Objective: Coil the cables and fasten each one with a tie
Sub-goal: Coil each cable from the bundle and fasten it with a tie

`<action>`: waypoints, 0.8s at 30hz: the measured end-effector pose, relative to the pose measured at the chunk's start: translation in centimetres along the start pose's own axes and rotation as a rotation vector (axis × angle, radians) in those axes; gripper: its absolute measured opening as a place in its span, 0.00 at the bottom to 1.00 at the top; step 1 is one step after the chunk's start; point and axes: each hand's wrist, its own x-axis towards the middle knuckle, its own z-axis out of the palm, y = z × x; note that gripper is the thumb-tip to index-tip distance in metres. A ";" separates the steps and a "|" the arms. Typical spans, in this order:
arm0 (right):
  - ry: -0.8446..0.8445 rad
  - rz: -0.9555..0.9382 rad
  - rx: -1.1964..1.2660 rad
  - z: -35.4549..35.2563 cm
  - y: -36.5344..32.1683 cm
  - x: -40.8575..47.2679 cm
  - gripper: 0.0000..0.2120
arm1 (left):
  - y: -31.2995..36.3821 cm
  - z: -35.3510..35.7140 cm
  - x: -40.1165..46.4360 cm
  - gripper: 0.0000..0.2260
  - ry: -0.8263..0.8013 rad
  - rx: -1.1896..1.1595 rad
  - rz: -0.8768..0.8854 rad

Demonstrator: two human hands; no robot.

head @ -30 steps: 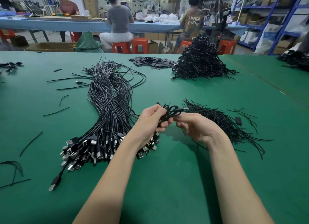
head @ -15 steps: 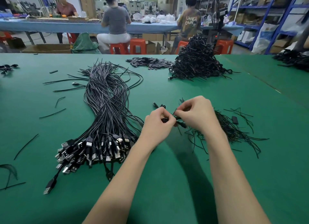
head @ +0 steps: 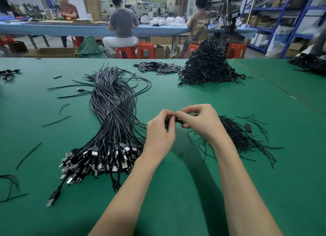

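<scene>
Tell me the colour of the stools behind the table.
Orange-red stools, clearest in the head view.

Two forearms are seen reaching in from the bottom edge of the view, each ending in a bare hand. No sleeves are worn on the visible length of either arm; both are uncovered from the bottom edge up to the wrist. The left hand point(head: 159, 133) and the right hand point(head: 201, 123) are ungloved. No watch, bracelet or ring can be made out on either wrist or on the visible fingers. The fingernails appear short and are seen unpainted.
</scene>
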 end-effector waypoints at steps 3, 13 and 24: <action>0.062 0.073 0.176 -0.1 -0.3 -0.1 0.05 | 0.3 0.4 -0.3 0.04 0.028 0.008 0.097; -0.042 0.143 0.371 0.1 -0.7 0.1 0.07 | -0.6 0.4 -1.0 0.05 0.143 0.054 0.219; 0.093 -0.218 0.115 0.5 1.1 0.2 0.07 | 0.5 -1.0 2.0 0.07 -0.149 -0.847 -0.561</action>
